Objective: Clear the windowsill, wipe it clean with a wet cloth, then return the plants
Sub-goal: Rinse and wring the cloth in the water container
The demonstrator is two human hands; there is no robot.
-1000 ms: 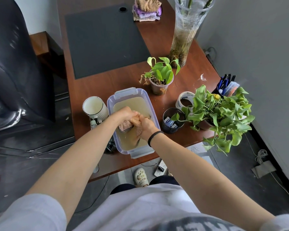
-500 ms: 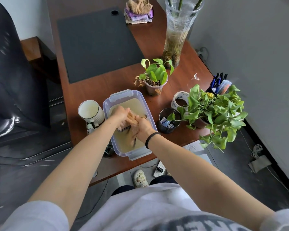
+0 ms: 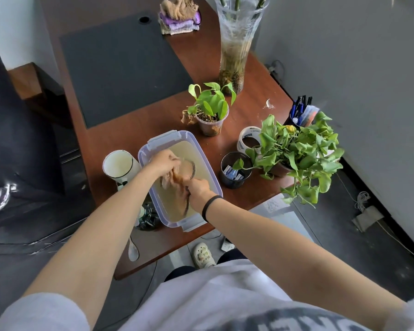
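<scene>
The brown desk (image 3: 134, 137) fills most of my view, with a dark mat (image 3: 124, 68) covering its far half at about eleven o'clock from the tub. The big leafy plant (image 3: 301, 154) stands at the desk's edge at three o'clock from the tub, its leaves hanging over the floor. The tall glass vase (image 3: 236, 44) with green stems stands at one o'clock, well beyond it. The clear plastic tub (image 3: 164, 139) sits near the desk's front edge, holding murky water. The small potted plant (image 3: 210, 113) stands just beyond the tub at one o'clock, between it and the vase. A white mug (image 3: 120, 164) stands just beside the tub at nine o'clock; a dark cup (image 3: 234, 173) stands just beside it at three o'clock, and a tape roll (image 3: 249, 139) lies behind that. My left hand (image 3: 163, 162) and right hand (image 3: 198, 191) are over the tub, fingers of both curled tight around the wet cloth (image 3: 175, 180), which stretches between them above the water. Its dark patterned edge trails down below my right hand.
</scene>
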